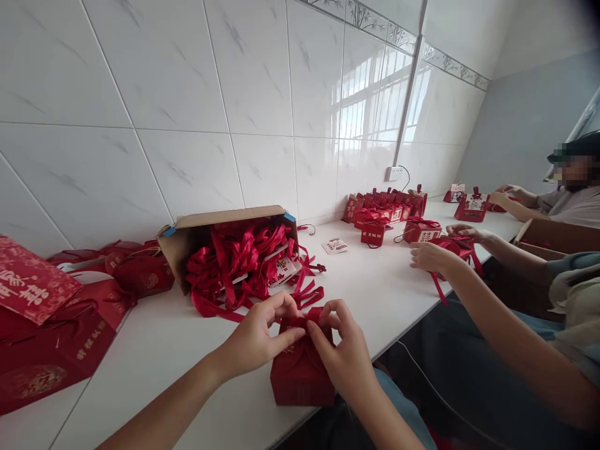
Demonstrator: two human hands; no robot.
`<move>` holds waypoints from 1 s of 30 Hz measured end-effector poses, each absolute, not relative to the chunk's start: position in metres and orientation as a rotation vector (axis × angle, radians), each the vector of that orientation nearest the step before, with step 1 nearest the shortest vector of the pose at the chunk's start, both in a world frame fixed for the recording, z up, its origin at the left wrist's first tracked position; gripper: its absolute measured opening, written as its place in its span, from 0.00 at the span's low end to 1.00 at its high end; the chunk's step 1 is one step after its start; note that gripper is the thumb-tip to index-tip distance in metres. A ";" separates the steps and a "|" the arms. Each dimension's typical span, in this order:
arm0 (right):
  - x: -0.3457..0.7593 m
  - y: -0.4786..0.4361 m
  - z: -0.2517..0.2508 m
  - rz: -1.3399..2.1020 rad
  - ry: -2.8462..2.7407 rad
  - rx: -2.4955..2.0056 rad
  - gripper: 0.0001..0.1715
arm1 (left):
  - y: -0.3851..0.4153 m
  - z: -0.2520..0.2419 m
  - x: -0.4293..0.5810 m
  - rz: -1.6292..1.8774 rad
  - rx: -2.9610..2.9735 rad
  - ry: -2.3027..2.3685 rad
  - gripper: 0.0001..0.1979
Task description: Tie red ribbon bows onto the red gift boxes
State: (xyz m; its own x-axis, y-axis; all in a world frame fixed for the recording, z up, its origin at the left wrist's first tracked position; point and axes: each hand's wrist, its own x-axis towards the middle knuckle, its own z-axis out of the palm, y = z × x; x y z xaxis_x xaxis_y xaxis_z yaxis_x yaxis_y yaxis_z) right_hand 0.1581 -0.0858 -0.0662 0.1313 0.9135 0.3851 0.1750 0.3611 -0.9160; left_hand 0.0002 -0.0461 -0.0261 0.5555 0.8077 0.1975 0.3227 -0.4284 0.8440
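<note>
A red gift box stands on the white table close in front of me, near the table's edge. Red ribbon lies across its top. My left hand pinches the ribbon from the left side, thumb against fingers. From the right, my right hand is closed on the ribbon too, its thumb on the middle of the box top. The fingers hide part of the ribbon, so its exact shape cannot be made out. Just behind the box, loose red ribbons spill out of a tipped cardboard box.
Large red boxes crowd the left side. A white card lies beyond the ribbons. Finished-looking red boxes stand along the wall. At right, a co-worker's hands handle a red box; another person sits farther back.
</note>
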 end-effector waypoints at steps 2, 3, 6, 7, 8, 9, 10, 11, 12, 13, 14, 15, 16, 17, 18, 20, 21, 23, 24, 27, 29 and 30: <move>0.159 -0.087 -0.067 0.676 -1.387 -1.117 0.04 | -0.046 -0.029 0.002 0.795 2.024 0.888 0.07; 0.159 -0.088 -0.067 0.654 -1.399 -1.132 0.02 | -0.046 -0.031 0.003 0.810 2.030 0.882 0.07; 0.160 -0.089 -0.066 0.574 -1.454 -1.216 0.05 | -0.045 -0.033 0.003 0.847 2.047 0.886 0.07; 0.160 -0.090 -0.066 0.541 -1.481 -1.249 0.06 | -0.045 -0.033 0.003 0.849 2.060 0.899 0.07; 0.160 -0.091 -0.065 0.509 -1.513 -1.275 0.06 | -0.045 -0.033 0.003 0.849 2.073 0.916 0.07; 0.161 -0.091 -0.065 0.481 -1.546 -1.291 0.07 | -0.044 -0.033 0.002 0.846 2.085 0.936 0.07; 0.162 -0.092 -0.065 0.461 -1.577 -1.298 0.06 | -0.044 -0.032 0.002 0.842 2.095 0.953 0.06; 0.162 -0.093 -0.065 0.449 -1.601 -1.297 0.06 | -0.044 -0.031 0.002 0.838 2.103 0.963 0.06; 0.163 -0.094 -0.066 0.441 -1.615 -1.294 0.06 | -0.045 -0.030 0.001 0.836 2.105 0.965 0.06; 0.163 -0.095 -0.067 0.436 -1.616 -1.292 0.07 | -0.045 -0.029 0.001 0.834 2.105 0.959 0.06; 0.164 -0.096 -0.069 0.432 -1.604 -1.291 0.07 | -0.045 -0.028 0.001 0.830 2.102 0.949 0.06; 0.164 -0.096 -0.070 0.430 -1.585 -1.291 0.06 | -0.046 -0.028 0.001 0.822 2.097 0.938 0.06; 0.164 -0.096 -0.072 0.432 -1.563 -1.290 0.06 | -0.046 -0.027 0.001 0.816 2.092 0.928 0.06; 0.164 -0.096 -0.074 0.443 -1.537 -1.289 0.06 | -0.047 -0.027 0.001 0.812 2.089 0.922 0.06; 0.164 -0.096 -0.075 0.473 -1.510 -1.286 0.06 | -0.048 -0.027 0.002 0.813 2.090 0.920 0.05; 0.164 -0.094 -0.077 0.594 -1.462 -1.266 0.07 | -0.049 -0.029 0.003 0.831 2.104 0.930 0.04; 0.165 -0.094 -0.078 0.661 -1.441 -1.255 0.08 | -0.050 -0.030 0.003 0.845 2.116 0.940 0.03; 0.165 -0.092 -0.078 0.749 -1.416 -1.237 0.10 | -0.050 -0.035 0.004 0.880 2.149 0.960 0.03; 0.165 -0.091 -0.078 0.766 -1.423 -1.228 0.10 | -0.050 -0.038 0.005 0.900 2.168 0.965 0.03; 0.165 -0.088 -0.076 0.795 -1.499 -1.174 0.10 | -0.050 -0.047 0.006 0.981 2.202 0.960 0.04; 0.167 -0.086 -0.074 0.845 -1.518 -1.139 0.11 | -0.049 -0.051 0.007 1.035 2.213 0.950 0.05; 0.168 -0.086 -0.073 0.871 -1.504 -1.135 0.11 | -0.049 -0.052 0.007 1.047 2.223 0.948 0.05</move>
